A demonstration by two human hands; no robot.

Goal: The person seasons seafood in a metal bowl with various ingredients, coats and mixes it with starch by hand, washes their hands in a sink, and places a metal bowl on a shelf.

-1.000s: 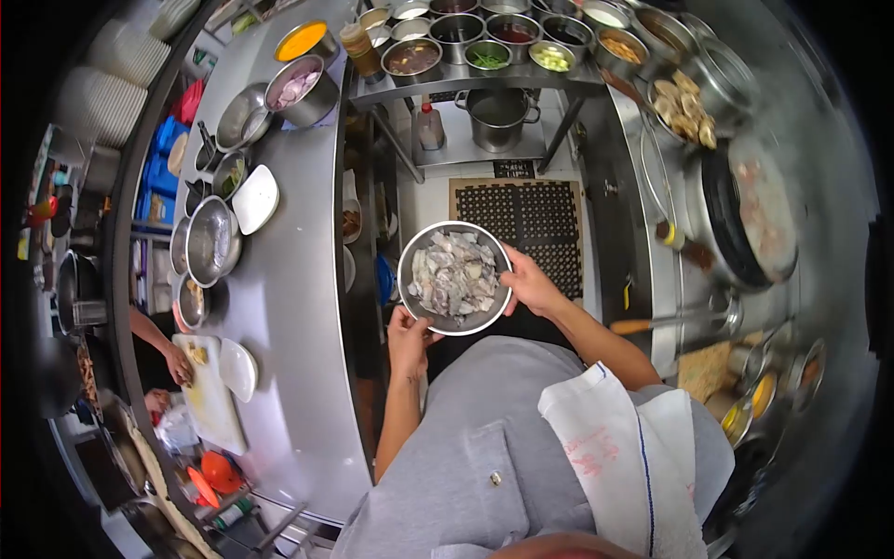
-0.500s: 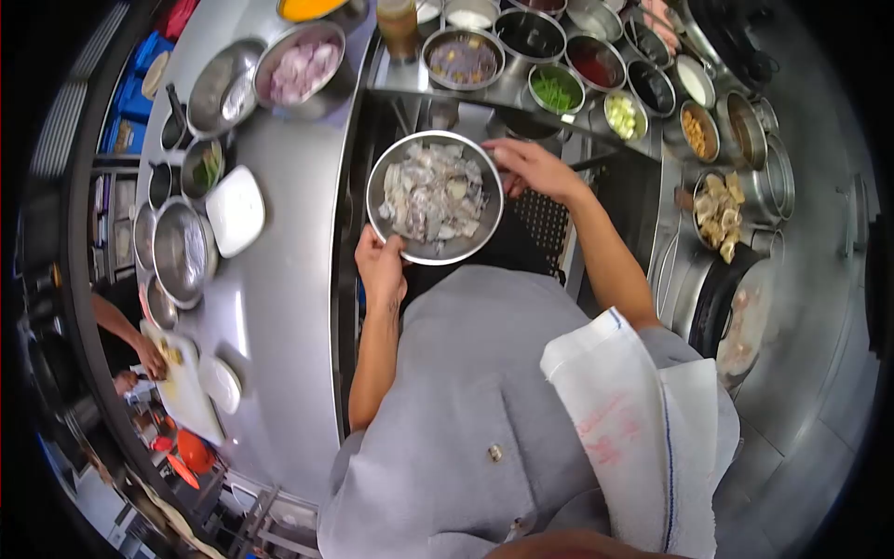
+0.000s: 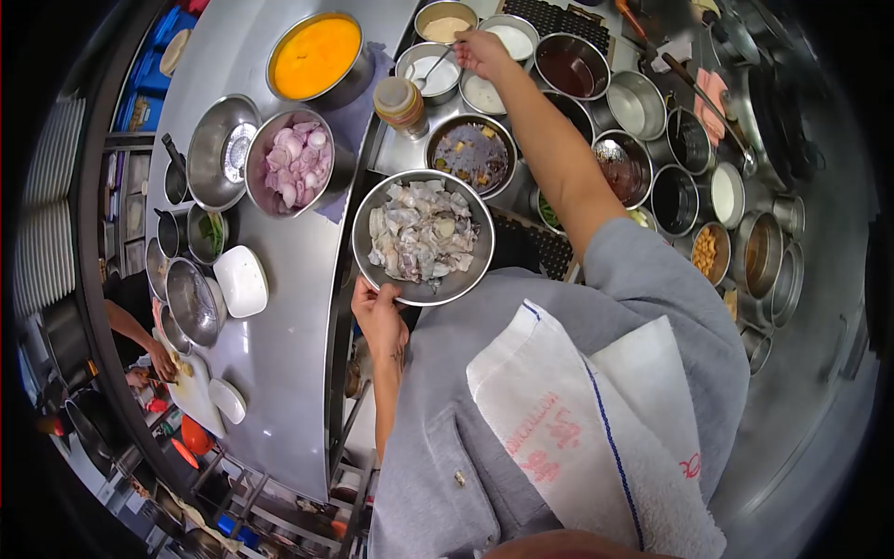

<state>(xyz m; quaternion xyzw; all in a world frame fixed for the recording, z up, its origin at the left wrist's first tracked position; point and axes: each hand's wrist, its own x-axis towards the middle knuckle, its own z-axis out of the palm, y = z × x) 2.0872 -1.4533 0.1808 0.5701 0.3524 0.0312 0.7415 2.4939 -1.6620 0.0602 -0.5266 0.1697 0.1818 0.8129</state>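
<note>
My left hand grips the near rim of a steel bowl, thumb over the edge. In it lies a heap of pale, grey-white raw pieces that look like fish or seafood. Stretched out to the far side, my right hand is closed on the handle of a small metal spoon. The spoon's tip is in a steel pot of white powder. Around that hand stand a pot of beige powder, two more pots of white contents and a capped brown seasoning jar.
Pots of sauces crowd the right side, among them a dark red sauce. On the steel counter to the left stand sliced shallots or onions, an orange-yellow liquid and a white dish. Another person's hands work at a cutting board.
My right hand has let go of the bowl and reached forward to the spoon in the white powder. The bowl stays in my left hand. The view has shifted forward.
</note>
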